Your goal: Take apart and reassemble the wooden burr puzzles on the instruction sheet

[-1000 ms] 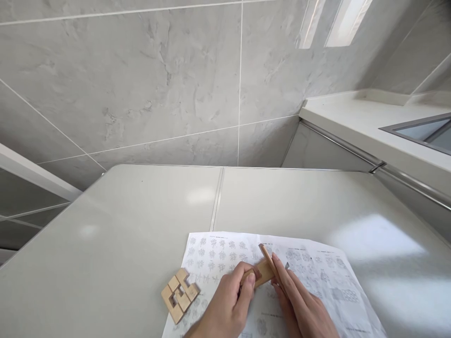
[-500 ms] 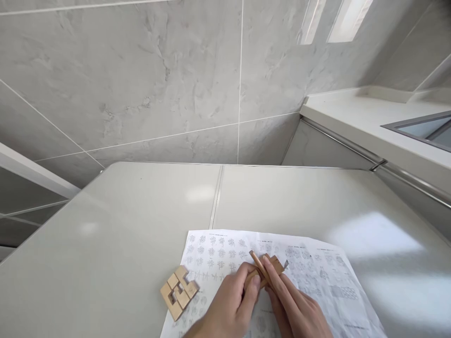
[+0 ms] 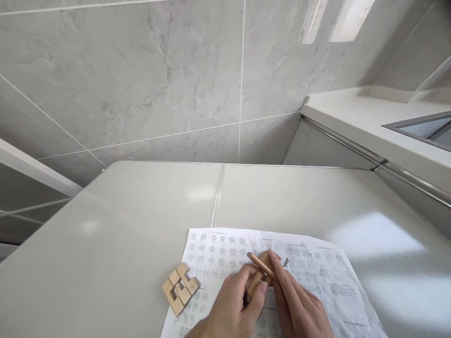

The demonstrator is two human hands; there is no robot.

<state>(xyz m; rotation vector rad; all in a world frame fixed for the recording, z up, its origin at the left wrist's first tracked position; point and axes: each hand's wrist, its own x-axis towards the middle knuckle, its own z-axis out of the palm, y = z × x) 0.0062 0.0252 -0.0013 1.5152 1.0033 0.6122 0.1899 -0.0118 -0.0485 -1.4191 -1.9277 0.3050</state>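
Note:
Over the printed sheet [image 3: 338, 307], both my hands are closed around brown wooden puzzle pieces. My left hand [image 3: 230, 305] grips a short wooden block [image 3: 254, 283] between thumb and fingers. My right hand [image 3: 299, 303] has its fingers on a slim wooden stick [image 3: 260, 265], which slants across the other pieces. Behind the stick, part of another wooden piece [image 3: 265, 256] shows under my right fingertips. My fingers hide how the pieces fit together. To the left, a flat group of light wooden puzzle pieces [image 3: 169, 284] lies partly on the sheet's edge, touched by neither hand.
The sheet carries rows of small printed figures and lies on a glossy white table [image 3: 116, 234] with a seam [image 3: 217, 197]. A grey tiled wall [image 3: 169, 84] rises behind. At the right stands a white counter [image 3: 352, 110] with a metal rail below its edge.
The slim stick has turned flatter, and its far end sits slightly lower and further left. The block at my left thumb now shows more separately from the piece behind. The view has shifted slightly.

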